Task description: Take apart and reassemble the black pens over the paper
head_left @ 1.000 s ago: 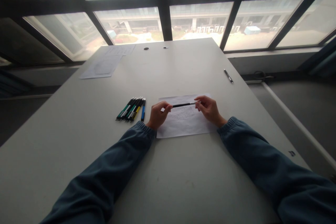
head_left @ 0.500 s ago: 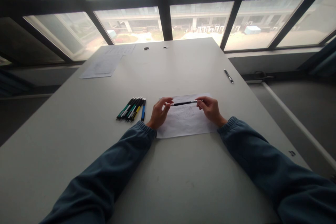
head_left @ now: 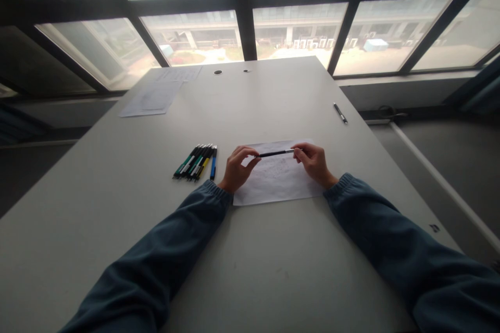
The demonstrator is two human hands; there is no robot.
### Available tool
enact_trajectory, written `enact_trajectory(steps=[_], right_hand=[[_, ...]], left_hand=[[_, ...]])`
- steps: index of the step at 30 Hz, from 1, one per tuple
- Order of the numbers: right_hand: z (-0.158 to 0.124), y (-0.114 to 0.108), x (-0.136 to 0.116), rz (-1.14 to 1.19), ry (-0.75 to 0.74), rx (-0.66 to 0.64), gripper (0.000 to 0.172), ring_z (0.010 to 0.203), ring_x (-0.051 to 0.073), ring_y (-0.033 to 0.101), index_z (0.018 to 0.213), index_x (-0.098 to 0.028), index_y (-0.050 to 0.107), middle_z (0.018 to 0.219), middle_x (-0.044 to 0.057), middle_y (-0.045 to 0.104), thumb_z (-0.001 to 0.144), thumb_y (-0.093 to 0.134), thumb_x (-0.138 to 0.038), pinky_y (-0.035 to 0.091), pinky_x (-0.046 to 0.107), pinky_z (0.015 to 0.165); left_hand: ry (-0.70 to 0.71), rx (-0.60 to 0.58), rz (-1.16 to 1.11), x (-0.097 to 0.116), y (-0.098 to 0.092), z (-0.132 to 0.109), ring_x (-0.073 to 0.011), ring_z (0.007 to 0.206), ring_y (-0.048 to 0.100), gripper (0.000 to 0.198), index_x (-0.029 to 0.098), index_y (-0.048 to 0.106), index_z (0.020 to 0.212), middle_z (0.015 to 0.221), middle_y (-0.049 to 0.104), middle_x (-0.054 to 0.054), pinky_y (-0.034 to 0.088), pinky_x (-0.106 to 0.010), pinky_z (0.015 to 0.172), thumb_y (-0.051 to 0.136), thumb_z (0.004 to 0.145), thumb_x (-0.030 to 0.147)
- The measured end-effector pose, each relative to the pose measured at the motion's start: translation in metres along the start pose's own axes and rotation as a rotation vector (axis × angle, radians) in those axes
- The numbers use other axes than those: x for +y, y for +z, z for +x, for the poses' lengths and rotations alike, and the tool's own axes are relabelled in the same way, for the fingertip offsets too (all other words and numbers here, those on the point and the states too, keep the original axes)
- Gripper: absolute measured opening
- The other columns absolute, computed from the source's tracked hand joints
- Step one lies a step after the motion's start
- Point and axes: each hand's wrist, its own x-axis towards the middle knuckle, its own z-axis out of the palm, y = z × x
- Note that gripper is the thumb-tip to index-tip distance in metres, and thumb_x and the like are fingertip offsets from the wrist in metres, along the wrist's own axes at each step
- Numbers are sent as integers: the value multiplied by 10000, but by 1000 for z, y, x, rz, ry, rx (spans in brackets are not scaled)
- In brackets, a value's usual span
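A black pen [head_left: 273,154] with a silvery right end is held level between my two hands, over a white sheet of paper [head_left: 273,190] that bears faint grey marks. My left hand [head_left: 237,167] pinches the pen's dark left end between thumb and fingertips. At the silvery end, my right hand [head_left: 314,163] is closed on it with thumb and fingers. To the left of my left hand lies a row of several pens [head_left: 195,163] in green, black and yellow, side by side. A blue pen [head_left: 213,163] is at the right end of that row.
One more dark pen [head_left: 340,113] lies near the table's right edge. Printed papers [head_left: 146,99] rest at the far left of the white table [head_left: 250,255]. Two round holes are set near its far edge, in front of large windows [head_left: 300,31]. A small dark item [head_left: 435,228] is at the right edge.
My left thumb and fingertips have closed on the left end of the pen; they were looser around it before. My right hand and the other pens stay in place.
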Motion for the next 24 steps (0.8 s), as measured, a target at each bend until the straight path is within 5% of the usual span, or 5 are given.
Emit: enact_trajectory(steps=[24], right_hand=[[1, 0, -2, -12, -6, -26, 350, 541, 122, 583, 851, -172, 727, 656, 18, 672, 834, 750, -520, 482, 257, 506]], left_hand=[[-33, -88, -17, -3, -2, -2, -172, 718, 625, 412, 197, 647, 700, 705, 664, -35, 490, -320, 720, 551, 990, 474]])
